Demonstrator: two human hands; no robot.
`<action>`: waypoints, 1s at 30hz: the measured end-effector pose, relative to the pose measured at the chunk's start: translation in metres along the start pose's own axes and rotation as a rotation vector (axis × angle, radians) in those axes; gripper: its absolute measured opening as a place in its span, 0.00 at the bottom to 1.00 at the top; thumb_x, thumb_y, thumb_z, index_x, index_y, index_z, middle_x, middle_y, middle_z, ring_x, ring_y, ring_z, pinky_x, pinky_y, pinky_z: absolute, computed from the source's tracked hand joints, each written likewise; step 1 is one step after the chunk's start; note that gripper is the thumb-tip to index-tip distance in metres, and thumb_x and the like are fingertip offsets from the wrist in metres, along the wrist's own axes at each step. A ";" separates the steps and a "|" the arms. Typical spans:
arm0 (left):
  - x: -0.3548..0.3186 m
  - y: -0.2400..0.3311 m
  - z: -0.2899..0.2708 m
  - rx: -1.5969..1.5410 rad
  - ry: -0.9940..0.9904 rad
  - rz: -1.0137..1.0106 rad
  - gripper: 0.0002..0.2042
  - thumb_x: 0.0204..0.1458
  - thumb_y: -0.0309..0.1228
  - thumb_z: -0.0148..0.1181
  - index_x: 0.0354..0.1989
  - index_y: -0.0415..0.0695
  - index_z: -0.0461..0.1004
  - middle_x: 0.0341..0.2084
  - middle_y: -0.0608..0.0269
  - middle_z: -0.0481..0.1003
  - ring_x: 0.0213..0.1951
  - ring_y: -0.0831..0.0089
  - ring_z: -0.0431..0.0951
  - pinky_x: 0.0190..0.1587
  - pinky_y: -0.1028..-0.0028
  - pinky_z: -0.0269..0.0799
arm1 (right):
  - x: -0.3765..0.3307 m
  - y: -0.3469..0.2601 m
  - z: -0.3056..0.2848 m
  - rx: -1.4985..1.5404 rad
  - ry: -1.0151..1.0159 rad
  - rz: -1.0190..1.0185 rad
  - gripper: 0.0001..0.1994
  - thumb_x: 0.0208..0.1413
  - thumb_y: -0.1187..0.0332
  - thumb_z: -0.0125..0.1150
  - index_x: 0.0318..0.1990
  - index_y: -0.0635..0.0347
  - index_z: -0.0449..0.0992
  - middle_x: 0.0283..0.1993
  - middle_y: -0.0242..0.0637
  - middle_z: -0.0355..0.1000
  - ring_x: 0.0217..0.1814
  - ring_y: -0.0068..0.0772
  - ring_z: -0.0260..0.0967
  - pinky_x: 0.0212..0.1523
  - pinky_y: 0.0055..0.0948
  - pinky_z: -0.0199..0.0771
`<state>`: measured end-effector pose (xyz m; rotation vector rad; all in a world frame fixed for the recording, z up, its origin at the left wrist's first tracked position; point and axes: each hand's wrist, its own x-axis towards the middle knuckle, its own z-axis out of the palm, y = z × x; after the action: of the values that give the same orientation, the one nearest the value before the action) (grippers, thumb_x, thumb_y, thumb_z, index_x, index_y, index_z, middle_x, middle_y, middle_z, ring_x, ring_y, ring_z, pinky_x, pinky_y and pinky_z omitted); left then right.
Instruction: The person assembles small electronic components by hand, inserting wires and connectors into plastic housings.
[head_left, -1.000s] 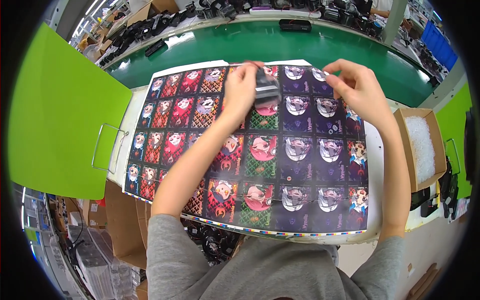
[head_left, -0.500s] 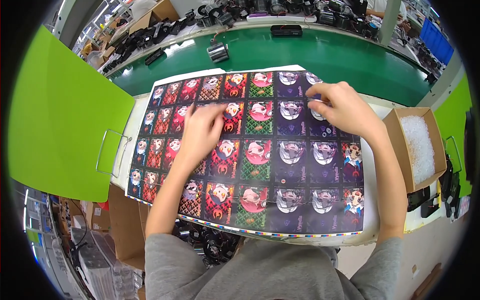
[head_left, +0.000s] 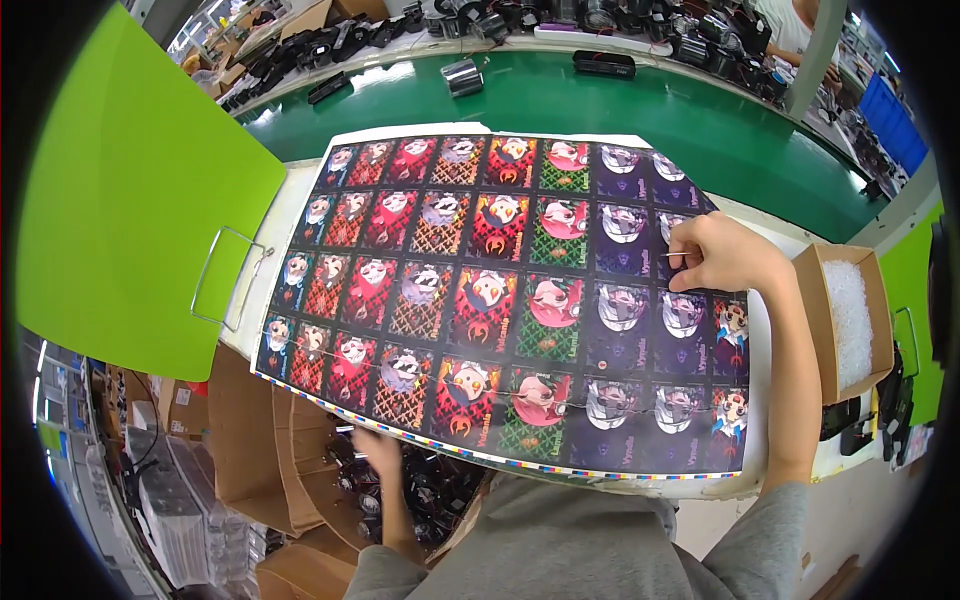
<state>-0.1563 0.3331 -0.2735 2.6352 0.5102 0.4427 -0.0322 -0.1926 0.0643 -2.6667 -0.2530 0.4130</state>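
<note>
A large printed sheet [head_left: 400,330] with rows of cartoon character cards covers the bench top. Over its right part, my right hand [head_left: 735,252] is closed in a pinch, and a small thin pale piece [head_left: 678,254] shows at its fingertips. Below the near edge of the sheet, my left hand [head_left: 380,455] reaches down at the cardboard box [head_left: 310,470] of black and silver motors [head_left: 435,500]. Motion smears its fingers, so I cannot tell what they hold. One tiny ring-like piece [head_left: 602,365] lies on the sheet.
At the right stands an open carton [head_left: 838,335] of clear white small pieces. A silver cylindrical motor [head_left: 461,78] and a black part [head_left: 604,64] lie on the green belt [head_left: 400,105]. Green panels flank the bench; another person [head_left: 795,30] is at the far right.
My left hand has left the sheet and gone down to the box below the edge. My right hand has lowered slightly; the small rings near it no longer show. The view has shifted.
</note>
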 end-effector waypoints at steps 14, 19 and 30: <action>-0.038 -0.056 0.157 -0.193 -0.471 0.112 0.25 0.47 0.45 0.54 0.50 0.40 0.67 0.50 0.47 0.68 0.54 0.51 0.63 0.56 0.59 0.56 | -0.005 0.007 -0.001 -0.126 0.034 0.149 0.11 0.34 0.72 0.68 0.25 0.65 0.73 0.22 0.41 0.71 0.27 0.37 0.69 0.29 0.33 0.66; -0.040 -0.045 0.141 -0.190 -0.523 0.157 0.25 0.47 0.44 0.55 0.50 0.40 0.68 0.50 0.48 0.68 0.53 0.52 0.64 0.56 0.59 0.57 | -0.002 0.007 -0.002 -0.087 -0.009 0.114 0.10 0.35 0.71 0.68 0.22 0.65 0.73 0.22 0.41 0.71 0.28 0.39 0.70 0.30 0.34 0.67; -0.010 0.009 0.089 -0.192 -0.607 0.197 0.25 0.45 0.43 0.57 0.49 0.39 0.68 0.49 0.48 0.69 0.52 0.54 0.65 0.56 0.61 0.57 | -0.002 0.009 0.000 -0.102 -0.016 0.095 0.09 0.36 0.71 0.66 0.22 0.66 0.72 0.21 0.41 0.70 0.26 0.38 0.69 0.28 0.33 0.67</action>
<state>-0.1287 0.2912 -0.3480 2.4653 0.0112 -0.2476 -0.0326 -0.2016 0.0610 -2.7844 -0.1562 0.4634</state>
